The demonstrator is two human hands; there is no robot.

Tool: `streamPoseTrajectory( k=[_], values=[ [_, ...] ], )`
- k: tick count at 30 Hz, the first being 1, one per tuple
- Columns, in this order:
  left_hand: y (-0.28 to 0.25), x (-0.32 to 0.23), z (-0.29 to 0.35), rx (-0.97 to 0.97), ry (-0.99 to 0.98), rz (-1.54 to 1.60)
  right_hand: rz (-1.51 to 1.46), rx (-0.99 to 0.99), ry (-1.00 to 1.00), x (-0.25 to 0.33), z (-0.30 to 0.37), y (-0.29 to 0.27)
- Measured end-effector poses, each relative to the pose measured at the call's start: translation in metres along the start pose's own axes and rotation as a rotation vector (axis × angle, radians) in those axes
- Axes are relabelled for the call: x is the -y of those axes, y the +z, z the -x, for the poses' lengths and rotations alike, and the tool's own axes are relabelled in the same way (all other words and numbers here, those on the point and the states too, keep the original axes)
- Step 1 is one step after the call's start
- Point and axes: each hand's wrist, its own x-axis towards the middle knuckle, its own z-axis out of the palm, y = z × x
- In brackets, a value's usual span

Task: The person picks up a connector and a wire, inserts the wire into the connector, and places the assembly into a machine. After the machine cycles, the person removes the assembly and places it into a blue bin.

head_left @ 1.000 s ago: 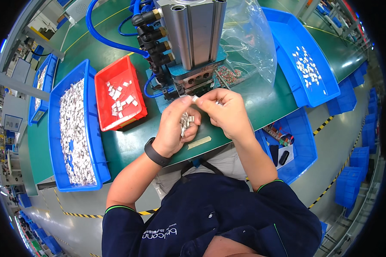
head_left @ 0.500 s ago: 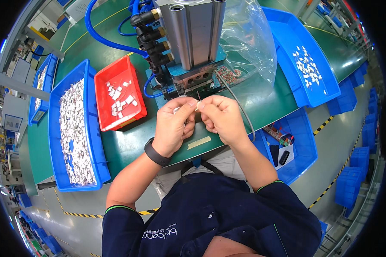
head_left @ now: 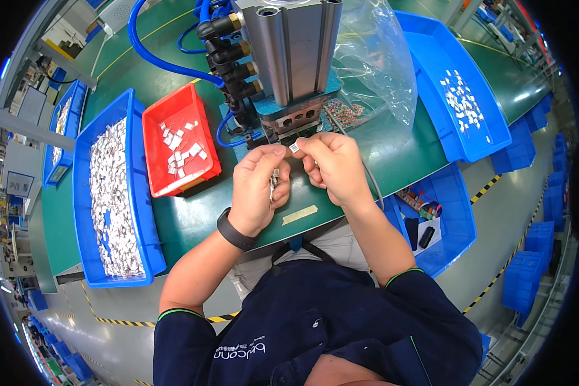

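My right hand (head_left: pixel 338 164) pinches a small white block-shaped part (head_left: pixel 294 147) with dark marks on its face, between thumb and forefinger. Close beside it on the left, my left hand (head_left: pixel 256 183) is closed, thumb against forefinger. Several small white parts (head_left: pixel 274 184) show in its curled fingers, mostly hidden. Both hands are just in front of a press (head_left: pixel 283 58) with a grey metal cylinder. Its lower tooling (head_left: pixel 293 125) lies right behind my fingertips, partly covered by them.
Left of the press stand a red bin (head_left: pixel 206 168) of white parts and a fuller blue bin (head_left: pixel 147 248). A clear plastic bag (head_left: pixel 383 83) and a blue tray (head_left: pixel 453 138) are at the right. A grey cable (head_left: pixel 368 170) curves past my right hand; tape (head_left: pixel 300 215) marks the table edge.
My fingertips have moved slightly apart. The white part now shows in my right hand's pinch, and the parts inside my left fingers are more exposed.
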Motion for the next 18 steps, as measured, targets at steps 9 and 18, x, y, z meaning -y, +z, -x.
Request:
streamPoseTrajectory(
  k=[9,18],
  values=[
    [0.0007,-0.0013,0.0007,0.003,-0.002,0.005,-0.027,0.006,0.005,0.0005,-0.0007,-0.0001],
    [0.0033,-0.0014,0.0009,0.002,-0.027,-0.028,-0.090,0.006,-0.026,-0.0045,-0.0026,-0.0012]
  ],
)
